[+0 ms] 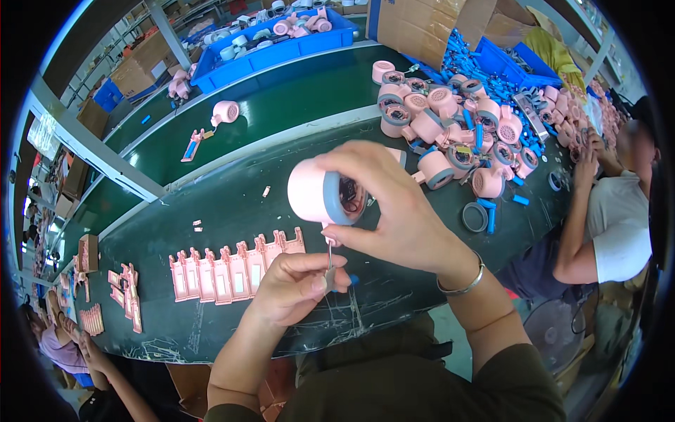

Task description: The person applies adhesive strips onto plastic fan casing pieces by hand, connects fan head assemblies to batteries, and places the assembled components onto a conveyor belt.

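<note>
Over the dark green worktop, my right hand (390, 207) grips a pink fan head (307, 193) with a grey-blue rim, thumb low and fingers over the top. Its open side faces right, and dark wiring shows inside. Just below, my left hand (299, 285) is closed in a pinch on a small greyish part (330, 278) under the fan head's short neck. A thin line, wire or metal, runs from that part up to the neck. Something blue (344, 283) shows beside the left fingertips; the fingers partly hide it.
A row of pink handle shells (221, 278) lies left of my hands. Piled at right are pink fan heads (425, 126) and blue cylindrical batteries (460, 60). Beyond runs a green conveyor (281, 88) with a blue bin (274, 60) behind it. Co-workers sit at both sides.
</note>
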`<state>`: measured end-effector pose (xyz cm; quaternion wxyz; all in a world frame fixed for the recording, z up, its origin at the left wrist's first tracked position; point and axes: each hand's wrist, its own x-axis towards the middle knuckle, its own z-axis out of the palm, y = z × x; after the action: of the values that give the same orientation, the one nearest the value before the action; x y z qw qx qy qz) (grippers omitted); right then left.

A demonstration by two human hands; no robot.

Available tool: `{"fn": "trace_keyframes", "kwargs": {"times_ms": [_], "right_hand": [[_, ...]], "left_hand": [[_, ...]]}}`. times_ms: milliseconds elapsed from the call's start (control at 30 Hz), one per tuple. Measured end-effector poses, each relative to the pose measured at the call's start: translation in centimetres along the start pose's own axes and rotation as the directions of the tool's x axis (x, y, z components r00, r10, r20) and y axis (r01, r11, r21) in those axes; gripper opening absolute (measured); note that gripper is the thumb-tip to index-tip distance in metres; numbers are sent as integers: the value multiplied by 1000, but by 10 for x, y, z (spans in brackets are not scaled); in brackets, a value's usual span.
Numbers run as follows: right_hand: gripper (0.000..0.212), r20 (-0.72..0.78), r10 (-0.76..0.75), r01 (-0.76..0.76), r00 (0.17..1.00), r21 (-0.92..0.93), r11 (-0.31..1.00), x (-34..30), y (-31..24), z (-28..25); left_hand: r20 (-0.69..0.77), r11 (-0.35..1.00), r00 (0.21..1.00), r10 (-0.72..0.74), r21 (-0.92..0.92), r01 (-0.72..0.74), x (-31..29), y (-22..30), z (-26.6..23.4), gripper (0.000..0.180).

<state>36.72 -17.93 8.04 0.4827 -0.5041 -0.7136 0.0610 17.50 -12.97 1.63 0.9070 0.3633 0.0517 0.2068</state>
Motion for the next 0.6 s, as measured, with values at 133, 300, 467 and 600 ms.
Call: {"fn": "trace_keyframes", "kwargs": {"times_ms": [133,300,467,600], "right_hand": [[59,-111,-24,19,994,-50,999,-4,-4,3],[67,-136,-98,69,986,-207,976,-10,-11,-5],[73,-120,-131,93,984,-279,956,-14,-21,-10],[74,-116,-153,113,981,-297,948,-15,-26,-11]], "left_hand": [[-28,996,999,33,86,-30,-6,-3,-3,32],[-50,980,999,-10,200,20,-10,-2,4,34],[26,970,999,-32,240,25,-19,2,4,35],[62,973,998,-23,231,9,-22,0,2,36]]}}
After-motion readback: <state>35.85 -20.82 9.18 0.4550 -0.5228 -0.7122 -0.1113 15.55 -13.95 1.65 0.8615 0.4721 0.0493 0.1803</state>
